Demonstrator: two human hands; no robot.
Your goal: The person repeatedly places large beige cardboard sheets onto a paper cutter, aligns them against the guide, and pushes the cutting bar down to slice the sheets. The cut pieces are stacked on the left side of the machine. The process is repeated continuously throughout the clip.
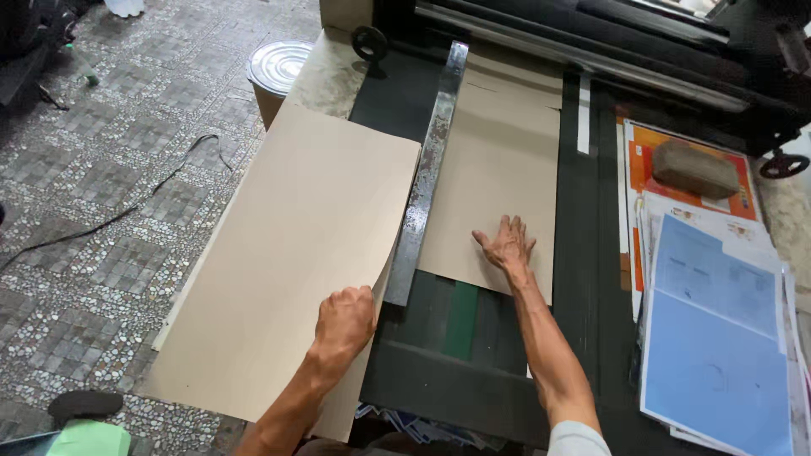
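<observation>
Left hand [342,321]: closed on the near right edge of a large loose cardboard sheet [287,253]; fingers curled together over the edge, clamped on the board, which bows up just beside them.

Right hand [507,247]: flat, fingers spread apart and gripping nothing, pressing a second cardboard sheet [498,160] onto the dark bench [460,371].

Metal bar [429,173]: long, worn, lying between the two sheets, just left of the right-hand fingers and just beyond the left-hand ones.

Large sheet, position: left of the bar, much of it overhanging the bench edge above the tiled floor [101,186].

Roller machine [591,42]: at the far end, well beyond both hands.

Printed sheets, blue on top [714,338]: stacked well right of the right-hand fingers, a brick [694,169] lying on an orange sheet beyond them.

Risks, as judged:
- The overhanging sheet, gripped at one edge only, may sag, crease at the bow or slide to the floor.
- The pinned sheet may skew out of line with the bar if the palm's pressure shifts.
- Fingers close to the bar's edge may be pinched or scraped should it move.
- The cable [160,181] on the floor is a trip hazard.
</observation>
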